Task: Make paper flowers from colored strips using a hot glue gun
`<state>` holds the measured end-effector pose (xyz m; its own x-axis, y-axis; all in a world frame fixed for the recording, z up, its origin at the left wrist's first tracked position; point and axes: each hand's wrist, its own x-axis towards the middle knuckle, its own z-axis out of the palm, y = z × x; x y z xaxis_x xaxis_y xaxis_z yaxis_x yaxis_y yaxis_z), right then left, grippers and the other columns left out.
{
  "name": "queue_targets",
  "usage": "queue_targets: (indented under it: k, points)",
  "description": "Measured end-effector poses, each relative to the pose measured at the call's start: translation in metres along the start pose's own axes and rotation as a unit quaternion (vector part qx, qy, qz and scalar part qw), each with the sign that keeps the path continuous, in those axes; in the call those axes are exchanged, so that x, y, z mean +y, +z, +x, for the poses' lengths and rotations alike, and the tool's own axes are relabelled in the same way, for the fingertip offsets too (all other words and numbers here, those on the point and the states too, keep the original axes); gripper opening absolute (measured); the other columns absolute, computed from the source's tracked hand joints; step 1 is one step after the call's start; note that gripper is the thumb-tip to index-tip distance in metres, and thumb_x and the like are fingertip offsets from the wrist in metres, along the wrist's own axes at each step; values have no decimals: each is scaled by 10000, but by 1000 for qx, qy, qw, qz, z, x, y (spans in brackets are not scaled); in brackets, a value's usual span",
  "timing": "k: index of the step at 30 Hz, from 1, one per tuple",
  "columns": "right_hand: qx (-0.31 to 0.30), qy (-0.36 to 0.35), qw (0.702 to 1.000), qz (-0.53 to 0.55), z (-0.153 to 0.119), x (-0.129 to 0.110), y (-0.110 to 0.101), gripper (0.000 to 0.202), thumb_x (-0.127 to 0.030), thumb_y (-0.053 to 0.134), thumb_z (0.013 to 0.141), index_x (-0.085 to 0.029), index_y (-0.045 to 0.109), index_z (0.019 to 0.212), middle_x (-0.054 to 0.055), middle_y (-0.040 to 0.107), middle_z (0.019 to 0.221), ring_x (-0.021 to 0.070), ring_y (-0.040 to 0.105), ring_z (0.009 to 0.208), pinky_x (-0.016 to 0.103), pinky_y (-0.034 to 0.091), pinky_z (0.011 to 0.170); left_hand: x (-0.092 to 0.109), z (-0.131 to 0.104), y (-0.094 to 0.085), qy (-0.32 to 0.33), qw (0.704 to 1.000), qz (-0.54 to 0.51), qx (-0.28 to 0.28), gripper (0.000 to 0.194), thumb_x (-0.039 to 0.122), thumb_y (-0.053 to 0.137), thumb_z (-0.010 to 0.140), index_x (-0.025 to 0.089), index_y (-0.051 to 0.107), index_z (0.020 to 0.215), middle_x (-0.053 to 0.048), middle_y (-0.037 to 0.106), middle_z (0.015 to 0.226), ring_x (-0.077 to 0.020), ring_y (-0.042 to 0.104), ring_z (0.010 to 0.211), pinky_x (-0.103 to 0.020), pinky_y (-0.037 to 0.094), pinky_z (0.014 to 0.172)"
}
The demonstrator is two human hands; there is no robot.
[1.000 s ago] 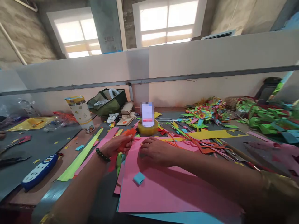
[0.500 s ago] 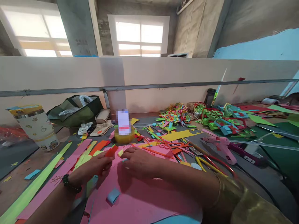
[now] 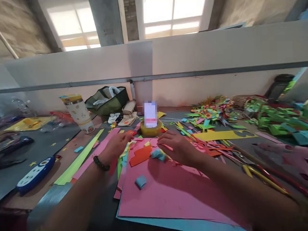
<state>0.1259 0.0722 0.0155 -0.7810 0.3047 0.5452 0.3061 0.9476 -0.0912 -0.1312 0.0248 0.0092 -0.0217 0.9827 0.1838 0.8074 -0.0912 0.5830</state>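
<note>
My left hand (image 3: pixel 116 146) is over the pink paper strip, beside the top left corner of the pink sheets (image 3: pixel 154 202). Its fingers are bent together, and what they hold, if anything, is too small to tell. My right hand (image 3: pixel 176 146) rests over the upper part of the sheets with its fingers spread, nearest to folded blue pieces (image 3: pixel 158 154). Orange pieces (image 3: pixel 141 155) lie on the pink between the two hands. Another folded blue piece (image 3: pixel 141 182) sits lower on the sheet.
A phone (image 3: pixel 150 115) stands in a yellow tape roll (image 3: pixel 151 129). At left are a tumbler (image 3: pixel 80 115) and a blue power strip (image 3: pixel 36 175). Scissors (image 3: pixel 240 157), pliers (image 3: pixel 264 179), paper strips and a pink glue gun (image 3: pixel 286 155) lie at right.
The view has swung left. My left hand has let go of the orange piece, and orange pieces now lie on the pink sheet. My hands are farther apart.
</note>
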Motion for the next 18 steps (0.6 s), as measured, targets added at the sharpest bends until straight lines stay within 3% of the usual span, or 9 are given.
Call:
queue_targets:
  k: [2,6,11,15,18]
  points:
    - [12,2,1000,3,1,5,-3,185,-201,468,913,-163,644,869,83,664,865,176,576,832,300,464,736,-19,7,-12,-31,999,18,2,372,411,355,872,163,614,774,-62,639,765,-204,578,744,-284,391,629]
    - [14,8,1000,-3,1,11,-4,171,-189,480,909,-164,647,880,80,658,879,181,572,859,299,472,732,-42,13,-22,-65,993,38,-89,209,356,577,711,156,638,710,-32,602,637,-179,552,611,-259,371,535]
    - [20,-13,1000,-12,0,14,-2,169,-185,477,909,-161,642,881,77,654,859,184,577,836,293,477,695,-40,11,-19,-68,982,30,-173,497,365,727,539,167,618,982,-22,610,817,-170,557,699,-233,395,556]
    - [15,-26,999,-21,0,14,-2,175,-186,471,910,-165,640,871,74,660,837,187,584,827,298,479,694,-35,10,-18,-47,971,-4,-234,410,320,723,525,168,613,890,9,569,760,-150,519,681,-233,395,585]
    - [9,-29,999,-24,0,13,-1,179,-188,470,907,-171,641,859,68,663,826,184,587,810,298,475,694,-33,10,-16,-29,967,-37,-250,388,265,703,530,169,603,892,35,529,706,-133,485,642,-230,373,571]
